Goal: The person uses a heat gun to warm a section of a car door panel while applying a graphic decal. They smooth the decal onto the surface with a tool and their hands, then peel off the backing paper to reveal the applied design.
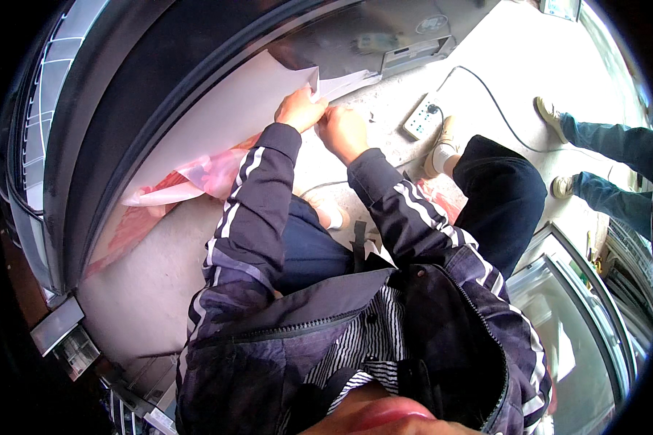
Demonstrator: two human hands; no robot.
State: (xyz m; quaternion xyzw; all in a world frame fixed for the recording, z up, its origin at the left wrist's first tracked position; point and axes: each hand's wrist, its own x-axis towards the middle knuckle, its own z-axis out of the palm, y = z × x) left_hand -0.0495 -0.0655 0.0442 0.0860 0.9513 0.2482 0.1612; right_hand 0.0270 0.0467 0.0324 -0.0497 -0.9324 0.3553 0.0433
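Dark striped jacket sleeves fill the lower view, both forearms stretching forward and down toward the concrete floor (pixel 159 290). At their ends the left hand (pixel 300 110) and the right hand (pixel 343 132) meet at the corner of a large white sheet (pixel 225 116), which lies flat against the dark glossy panel (pixel 123 109) of a big curved object. Both hands look narrowed to a pinch on that corner, fingertips close together, where the sheet seems to split into thin layers; the exact grip is too small to read. Pink crumpled film (pixel 210 174) trails from the sheet's lower edge onto the floor. I judge the step in hand to be separating a backing or film at the corner. Next it calls for a firm pinch on one layer and a slow, even pull. A white power strip (pixel 422 117) with its black cable lies nearby; another person's legs (pixel 609 145) stand well apart.
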